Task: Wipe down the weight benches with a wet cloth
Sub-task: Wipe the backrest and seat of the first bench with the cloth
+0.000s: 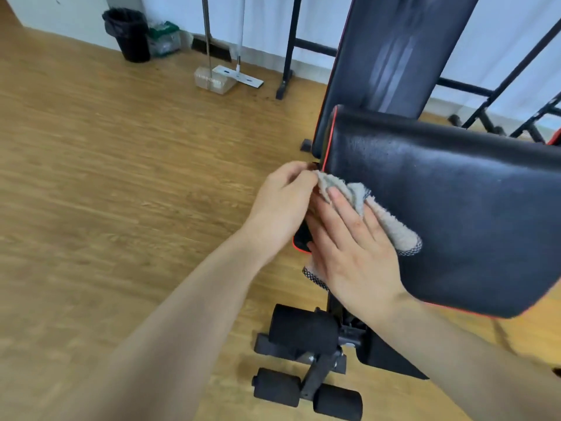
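A black weight bench with red piping fills the right half of the view: its seat pad (455,202) lies in front and the raised back pad (394,53) stands behind it. A grey cloth (391,226) lies over the seat pad's left edge. My right hand (352,244) presses flat on the cloth with straight fingers. My left hand (282,202) pinches the cloth's upper corner beside the pad's red-trimmed side. The seat surface looks damp and shiny.
Black foam leg rollers (303,329) sit on the bench frame below my hands. A black bin (127,34), a dustpan (214,80) and a flat mop (239,75) stand by the far wall. A black metal rack (288,47) is behind the bench. The floor is wood.
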